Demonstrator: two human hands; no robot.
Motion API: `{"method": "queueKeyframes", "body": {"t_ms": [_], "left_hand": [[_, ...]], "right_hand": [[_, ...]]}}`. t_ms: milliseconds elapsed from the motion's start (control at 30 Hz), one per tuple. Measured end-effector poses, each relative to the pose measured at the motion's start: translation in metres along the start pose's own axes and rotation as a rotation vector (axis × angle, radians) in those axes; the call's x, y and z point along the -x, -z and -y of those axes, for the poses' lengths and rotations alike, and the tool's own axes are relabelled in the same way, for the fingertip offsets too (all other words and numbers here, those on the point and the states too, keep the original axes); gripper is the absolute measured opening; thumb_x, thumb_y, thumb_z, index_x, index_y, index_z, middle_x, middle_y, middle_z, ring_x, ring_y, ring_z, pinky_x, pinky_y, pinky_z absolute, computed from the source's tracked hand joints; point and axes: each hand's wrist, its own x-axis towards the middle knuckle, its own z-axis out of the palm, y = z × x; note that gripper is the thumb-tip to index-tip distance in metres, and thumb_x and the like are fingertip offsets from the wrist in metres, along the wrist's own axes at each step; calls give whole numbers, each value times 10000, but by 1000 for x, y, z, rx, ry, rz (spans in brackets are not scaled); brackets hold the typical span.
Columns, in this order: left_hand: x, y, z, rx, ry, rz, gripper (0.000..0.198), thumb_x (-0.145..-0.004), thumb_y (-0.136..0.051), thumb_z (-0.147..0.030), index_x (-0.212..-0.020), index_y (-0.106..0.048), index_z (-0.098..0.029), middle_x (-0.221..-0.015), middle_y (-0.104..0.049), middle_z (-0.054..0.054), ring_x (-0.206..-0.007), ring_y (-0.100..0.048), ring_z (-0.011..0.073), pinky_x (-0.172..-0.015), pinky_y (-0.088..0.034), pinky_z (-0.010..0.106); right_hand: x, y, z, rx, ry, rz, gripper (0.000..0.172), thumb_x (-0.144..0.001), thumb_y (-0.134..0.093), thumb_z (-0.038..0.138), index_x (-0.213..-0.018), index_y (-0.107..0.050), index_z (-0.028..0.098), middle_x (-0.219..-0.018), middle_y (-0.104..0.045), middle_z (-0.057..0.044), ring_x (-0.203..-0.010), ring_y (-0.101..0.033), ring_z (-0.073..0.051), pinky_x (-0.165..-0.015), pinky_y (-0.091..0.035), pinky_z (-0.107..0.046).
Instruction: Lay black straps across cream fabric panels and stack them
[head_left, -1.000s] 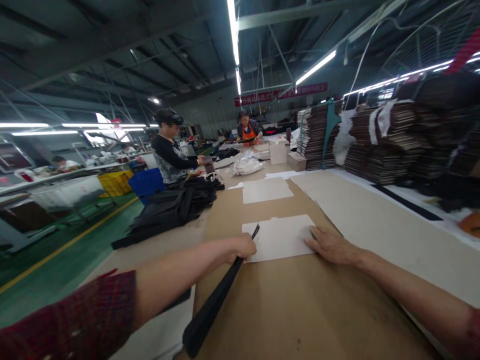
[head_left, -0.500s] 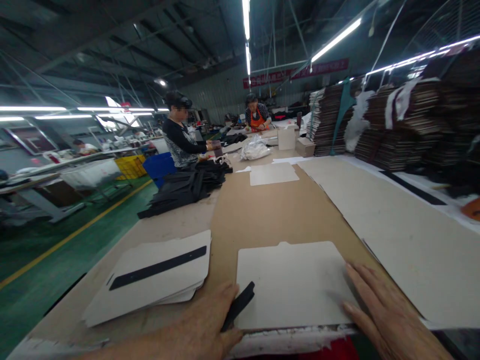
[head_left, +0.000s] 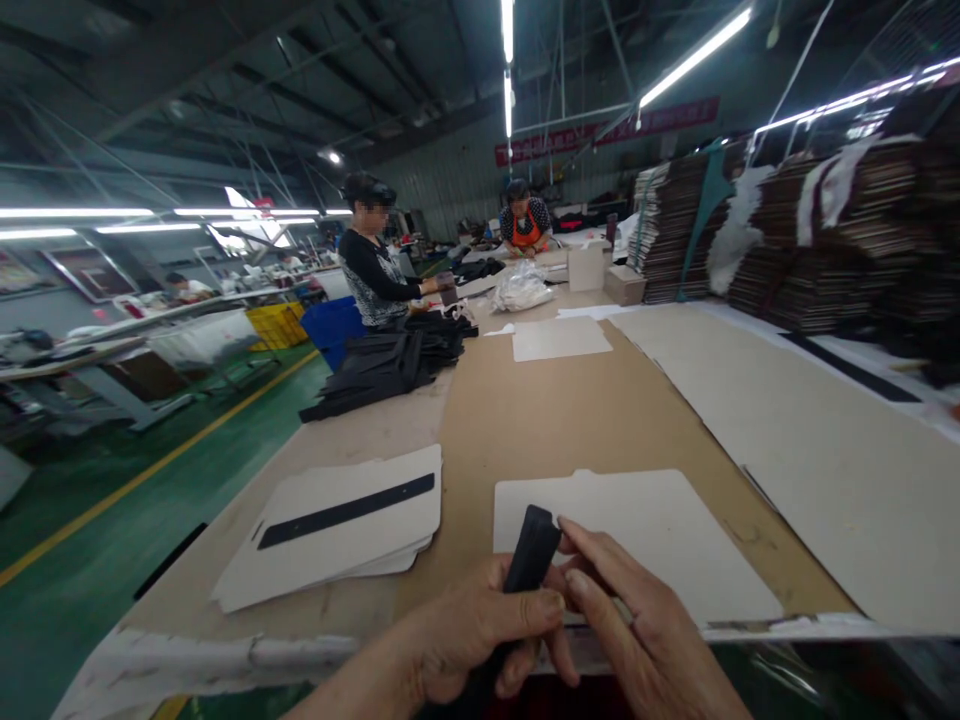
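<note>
My left hand is wrapped round a narrow bundle of black strips, held tilted up above the table's front edge. Close against it is my right hand, its index fingertip at the bundle's upper right corner and its thumb a little lower, apart from the index finger. Behind both hands a pale board with rounded corners lies flat, partly covered by them. To the left rests a stack of similar boards, the top one bearing a black strip.
A heap of black pieces lies along the table's left side. Farther back are another pale board, a clear plastic bag and two co-workers. A long pale sheet covers the right side, with tall stacks behind.
My right hand has left the board's right edge and come to the black strips. My left hand has raised the bundle more upright and moved right. The view has shifted slightly.
</note>
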Motion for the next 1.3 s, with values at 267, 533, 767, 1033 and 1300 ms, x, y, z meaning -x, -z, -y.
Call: {"method": "queueKeyframes", "body": {"t_ms": [267,533,767,1033,1300], "left_hand": [[-5,-8,7,41,-66,-91,575,-643,-769,-668,-743,-626,-120,-616,-629,14,-364,-444,33,-361,-307,167],[-9,-10,12,129,-76,-168,673,-583,-792,-692,-925,-562,-159,-609,-625,-17,-369,-439,46,-355,-298,163],[-10,-15,4,118,-110,-111,508,-735,-756,-567,-954,-598,-136,-767,-693,48,-427,-521,49,-377,-287,155],[4,-30,-2,-101,-13,-368,502,-804,-613,-625,-878,-639,-129,-737,-695,72,-610,-635,146,-545,-499,232],[33,-21,-9,-477,0,-294,438,-827,-575,-626,-748,-563,-195,-558,-559,-33,-476,-450,83,-487,-345,198]], "right_hand": [[8,-10,-7,9,92,-135,416,-943,-509,337,-1347,-571,258,-1283,-642,-89,-1119,-636,-219,-966,-536,-346],[16,-6,-7,-518,-269,-272,223,-811,-706,433,-767,-643,223,-844,-649,-26,-789,-612,-172,-675,-514,-250],[15,-13,-12,-979,-457,-282,293,-743,-773,448,-875,-647,220,-741,-607,-3,-681,-555,-146,-646,-482,-273],[14,17,3,-911,-324,-309,249,-818,-658,492,-827,-614,248,-762,-607,-46,-718,-625,-216,-624,-552,-366],[23,75,18,-857,-502,178,331,-835,-635,537,-745,-594,222,-545,-464,30,-398,-322,-55,-392,-254,-213]]}}
